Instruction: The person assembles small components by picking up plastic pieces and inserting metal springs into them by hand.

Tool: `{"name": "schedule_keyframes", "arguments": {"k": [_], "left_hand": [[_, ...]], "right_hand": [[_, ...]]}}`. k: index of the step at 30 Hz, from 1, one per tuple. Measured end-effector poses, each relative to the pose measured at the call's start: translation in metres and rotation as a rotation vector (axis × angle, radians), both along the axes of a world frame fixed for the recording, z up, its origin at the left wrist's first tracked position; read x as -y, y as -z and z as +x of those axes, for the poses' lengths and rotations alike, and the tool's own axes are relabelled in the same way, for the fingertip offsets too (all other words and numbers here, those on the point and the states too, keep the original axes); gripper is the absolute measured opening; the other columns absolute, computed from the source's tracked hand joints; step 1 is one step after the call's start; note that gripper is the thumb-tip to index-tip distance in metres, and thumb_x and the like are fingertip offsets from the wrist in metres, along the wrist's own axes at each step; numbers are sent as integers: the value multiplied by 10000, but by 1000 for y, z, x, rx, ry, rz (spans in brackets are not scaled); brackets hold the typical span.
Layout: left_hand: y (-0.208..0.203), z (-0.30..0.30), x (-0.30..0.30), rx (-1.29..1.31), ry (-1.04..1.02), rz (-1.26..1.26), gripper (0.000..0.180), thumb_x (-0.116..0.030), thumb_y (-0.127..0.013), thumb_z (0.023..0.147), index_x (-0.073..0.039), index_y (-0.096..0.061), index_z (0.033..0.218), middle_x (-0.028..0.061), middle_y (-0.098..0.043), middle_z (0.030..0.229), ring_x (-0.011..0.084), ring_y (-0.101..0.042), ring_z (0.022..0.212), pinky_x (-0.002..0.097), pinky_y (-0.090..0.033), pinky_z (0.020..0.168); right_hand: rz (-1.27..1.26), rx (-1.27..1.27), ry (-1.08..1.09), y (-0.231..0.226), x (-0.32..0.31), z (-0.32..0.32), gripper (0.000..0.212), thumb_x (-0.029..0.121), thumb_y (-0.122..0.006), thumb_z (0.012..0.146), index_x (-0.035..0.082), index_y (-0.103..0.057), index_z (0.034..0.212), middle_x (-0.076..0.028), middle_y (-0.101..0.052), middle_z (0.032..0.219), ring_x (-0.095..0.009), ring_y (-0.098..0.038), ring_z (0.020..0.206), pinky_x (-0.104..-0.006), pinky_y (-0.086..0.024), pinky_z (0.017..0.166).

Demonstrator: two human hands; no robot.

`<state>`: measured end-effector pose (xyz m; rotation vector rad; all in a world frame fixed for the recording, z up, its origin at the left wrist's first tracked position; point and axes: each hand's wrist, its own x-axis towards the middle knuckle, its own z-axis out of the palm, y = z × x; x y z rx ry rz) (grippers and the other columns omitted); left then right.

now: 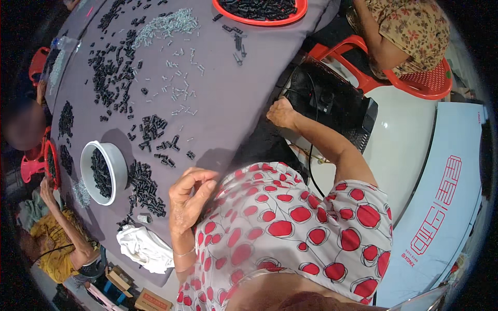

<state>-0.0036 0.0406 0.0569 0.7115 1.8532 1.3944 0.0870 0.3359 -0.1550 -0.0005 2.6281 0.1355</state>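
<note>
My left hand (191, 199) is raised in front of my chest at the table's near edge. Its fingers bend loosely toward the thumb, a little apart from it, and nothing shows between them. Off to the right, my right hand (282, 112) is curled closed beside the black plastic crate (358, 111); whatever its fingers might hold is hidden. Closest to the left hand on the grey tablecloth (223, 103) lie a heap of small black plastic parts (145, 189) and a looser group of black parts (153, 128).
A white tub (120, 173) holds black parts. White cloth (145, 248) lies by the table edge. Farther off are small clear parts (166, 28) and a red basin (259, 22) of black parts. People sit at left and upper right, one on a red chair (430, 85). A pale-blue box (441, 207) stands right.
</note>
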Motion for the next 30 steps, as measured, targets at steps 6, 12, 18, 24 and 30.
{"name": "schedule_keyframes", "arguments": {"k": [6, 12, 18, 24, 30], "left_hand": [[0, 0, 2, 10, -24, -20, 137, -18, -661, 801, 6, -671, 935, 33, -608, 855, 76, -482, 697, 209, -392, 625], [2, 1, 0, 29, -18, -38, 142, -4, -655, 799, -13, -668, 940, 32, -616, 867, 81, -513, 724, 211, -403, 627], [3, 2, 5, 49, -40, -15, 142, 20, -633, 808, -7, -670, 943, 11, -601, 865, 70, -506, 724, 203, -406, 653], [7, -1, 13, 66, -17, -79, 163, -28, -647, 834, 34, -647, 985, 50, -593, 940, 117, -523, 849, 226, -404, 773], [8, 3, 5, 85, 29, -81, 166, -32, -653, 833, 32, -646, 987, 54, -594, 943, 120, -522, 868, 228, -404, 785]], "right_hand": [[-2, 18, -19, 2, 2, 1, 172, 207, -518, 805, 199, -690, 794, 6, -679, 823, -187, -647, 849, -415, -442, 756], [-30, 119, -13, -4, 1, 3, 202, 234, -534, 817, 162, -714, 871, -33, -689, 888, -226, -653, 903, -444, -438, 780], [1, -146, -100, 28, -10, 11, 187, 236, -527, 793, 170, -683, 713, -45, -663, 762, -225, -648, 794, -431, -428, 646], [32, -34, -106, 6, -4, 2, 176, 207, -530, 811, 186, -691, 744, -18, -675, 821, -218, -651, 835, -431, -448, 693], [22, 72, -48, 1, 1, 1, 207, 205, -511, 842, 234, -713, 871, 26, -685, 899, -189, -643, 899, -419, -431, 749]]}}
